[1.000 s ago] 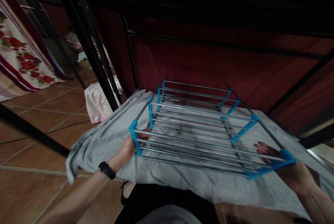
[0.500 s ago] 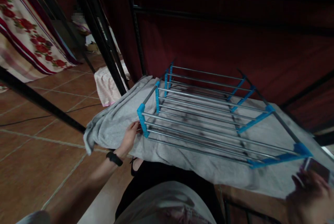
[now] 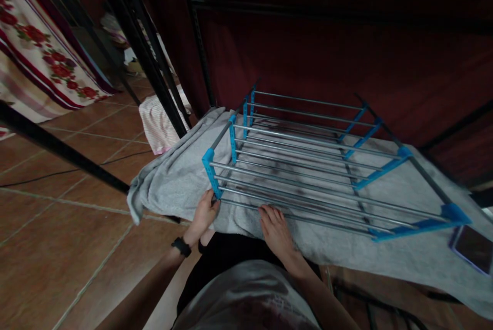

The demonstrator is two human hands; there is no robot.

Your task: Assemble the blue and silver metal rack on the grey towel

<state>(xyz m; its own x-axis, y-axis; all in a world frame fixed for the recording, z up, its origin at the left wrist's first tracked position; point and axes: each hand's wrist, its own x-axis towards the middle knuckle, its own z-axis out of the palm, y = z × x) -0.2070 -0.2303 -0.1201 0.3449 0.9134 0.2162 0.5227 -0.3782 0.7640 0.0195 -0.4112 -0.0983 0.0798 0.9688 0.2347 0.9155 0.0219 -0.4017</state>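
A rack (image 3: 308, 181) of grey metal rods with blue plastic connectors lies on a grey cloth (image 3: 169, 181). My left hand (image 3: 206, 213), a dark band on its wrist, has its fingers curled at the lower end of the near left connector. To its right, my right hand (image 3: 276, 230) lies palm down at the front edge, fingers extended and fingertips touching the lowest front rod. Nothing else shows in this hand. A phone (image 3: 473, 249) rests on the cloth beyond the rack's near right corner.
Black metal posts (image 3: 140, 47) rise on the left, and a slanted black bar (image 3: 61, 148) crosses above the tiled floor (image 3: 46, 248). Dark red fabric (image 3: 308, 63) hangs behind the rack. A striped cloth (image 3: 159, 122) and a flowered cloth (image 3: 57, 68) are farther left.
My right hand has left the phone at the far right and come to the rack's front rod. My left hand has shifted slightly right and down, staying at the same corner.
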